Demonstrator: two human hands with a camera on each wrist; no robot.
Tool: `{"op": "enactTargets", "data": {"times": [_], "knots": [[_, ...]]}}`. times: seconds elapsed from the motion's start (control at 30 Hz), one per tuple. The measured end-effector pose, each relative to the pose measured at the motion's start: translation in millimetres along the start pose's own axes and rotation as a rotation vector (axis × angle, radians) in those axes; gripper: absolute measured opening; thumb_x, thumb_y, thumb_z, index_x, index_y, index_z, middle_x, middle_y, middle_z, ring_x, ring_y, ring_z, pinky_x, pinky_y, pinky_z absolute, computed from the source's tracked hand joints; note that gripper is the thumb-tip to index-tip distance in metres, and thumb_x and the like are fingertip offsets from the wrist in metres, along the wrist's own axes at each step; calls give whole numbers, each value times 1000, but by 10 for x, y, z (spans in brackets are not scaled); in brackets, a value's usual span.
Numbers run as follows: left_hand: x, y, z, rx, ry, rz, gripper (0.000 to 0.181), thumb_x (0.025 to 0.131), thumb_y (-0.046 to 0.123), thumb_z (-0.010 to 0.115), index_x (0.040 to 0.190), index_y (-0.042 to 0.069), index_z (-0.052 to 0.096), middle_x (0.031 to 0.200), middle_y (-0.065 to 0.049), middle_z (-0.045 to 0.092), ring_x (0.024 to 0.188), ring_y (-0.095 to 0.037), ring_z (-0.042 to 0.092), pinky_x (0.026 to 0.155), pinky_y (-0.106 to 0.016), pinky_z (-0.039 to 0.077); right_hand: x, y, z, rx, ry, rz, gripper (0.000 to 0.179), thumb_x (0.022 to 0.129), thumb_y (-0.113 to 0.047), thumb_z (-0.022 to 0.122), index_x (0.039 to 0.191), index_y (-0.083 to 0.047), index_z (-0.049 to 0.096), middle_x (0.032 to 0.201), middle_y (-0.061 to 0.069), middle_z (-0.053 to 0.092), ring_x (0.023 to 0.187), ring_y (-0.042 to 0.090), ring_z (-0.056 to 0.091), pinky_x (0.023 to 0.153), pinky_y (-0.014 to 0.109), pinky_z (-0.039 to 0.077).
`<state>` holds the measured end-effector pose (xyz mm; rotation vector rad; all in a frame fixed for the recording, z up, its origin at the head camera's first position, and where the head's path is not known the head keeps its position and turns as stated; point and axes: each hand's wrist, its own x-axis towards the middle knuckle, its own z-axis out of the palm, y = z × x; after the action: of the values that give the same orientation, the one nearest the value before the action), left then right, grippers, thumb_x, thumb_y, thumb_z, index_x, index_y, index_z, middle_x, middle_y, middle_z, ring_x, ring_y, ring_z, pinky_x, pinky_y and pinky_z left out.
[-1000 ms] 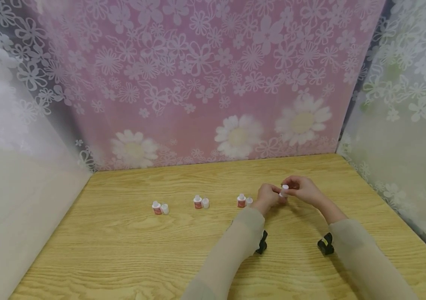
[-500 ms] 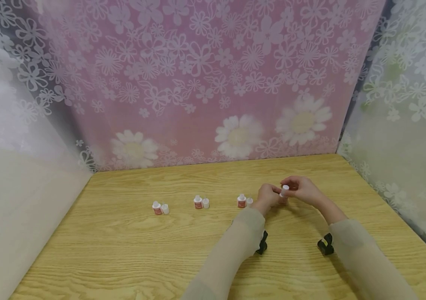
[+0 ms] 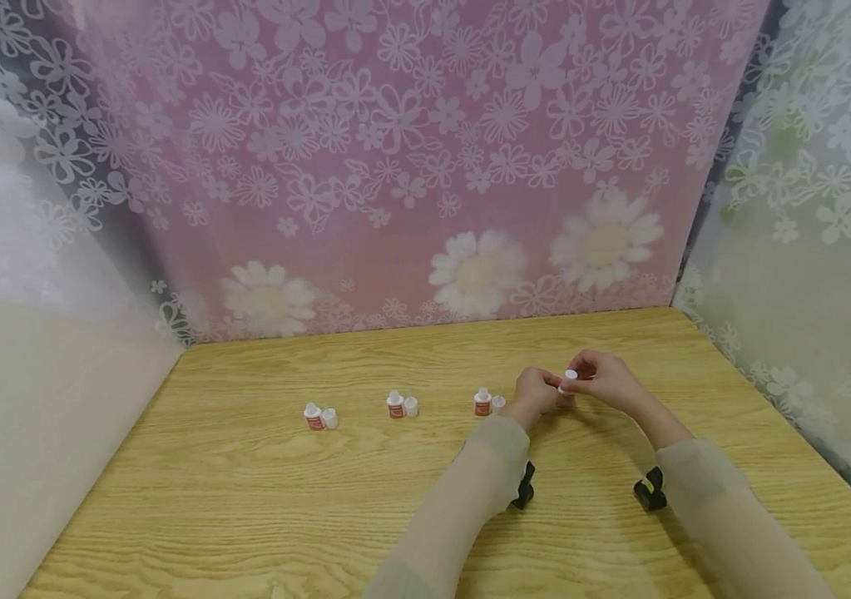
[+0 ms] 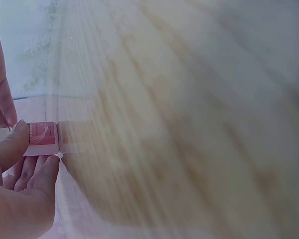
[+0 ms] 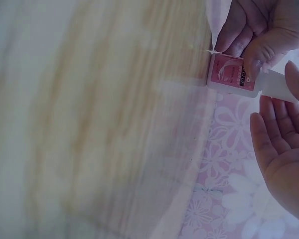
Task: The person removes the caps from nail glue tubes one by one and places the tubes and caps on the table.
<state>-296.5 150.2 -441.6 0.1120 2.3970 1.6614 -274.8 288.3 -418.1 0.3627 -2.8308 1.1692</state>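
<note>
A small glue bottle (image 5: 229, 74) with a red label stands between both hands at the right of the table. My left hand (image 3: 535, 393) grips its body, thumb over the label, as the left wrist view shows on the bottle (image 4: 42, 138). With thumb and fingers, my right hand (image 3: 611, 383) pinches the white cap (image 5: 276, 85), which sits over the neck end. How tightly the cap is seated, I cannot tell. In the head view the white cap (image 3: 570, 380) shows, while the hands mostly hide the bottle.
To the left stand three similar bottles: a far-left bottle (image 3: 314, 418), a middle bottle (image 3: 396, 407) and a near bottle (image 3: 482, 404). Beside each is a loose white cap (image 3: 411, 407). Flowered curtains (image 3: 395, 166) bound the wooden table (image 3: 283, 516) at the back and sides.
The right hand's fingers have shifted slightly around the cap, and the cap's tilt varies a little. The left hand and the three other bottles stay in place.
</note>
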Motion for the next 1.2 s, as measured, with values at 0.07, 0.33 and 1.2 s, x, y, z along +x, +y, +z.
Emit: {"op": "enactTargets", "data": {"times": [0.07,0.33,1.2], "knots": [[-3,1,1,-4,-1,-5,11,65,6,78,71,7,69,68,3,57,64,-10,49,58,-26,43,-2,-2,0,2,-3,-8,28,79,-24,68,91,-1,57,84,7,58,81,24,56,64,34,44],[-18,4,4,-11,-2,-25,12,66,7,78,72,7,68,69,2,56,64,-10,49,60,-27,44,-17,-9,0,13,-15,-25,28,81,-19,66,97,3,58,89,10,59,84,27,56,67,36,45],[5,10,9,-15,-8,-31,16,63,0,78,72,6,67,68,2,57,62,-11,49,56,-26,41,-37,-97,-86,58,-11,-21,24,87,-5,55,108,7,55,103,22,56,97,37,53,77,45,44]]}}
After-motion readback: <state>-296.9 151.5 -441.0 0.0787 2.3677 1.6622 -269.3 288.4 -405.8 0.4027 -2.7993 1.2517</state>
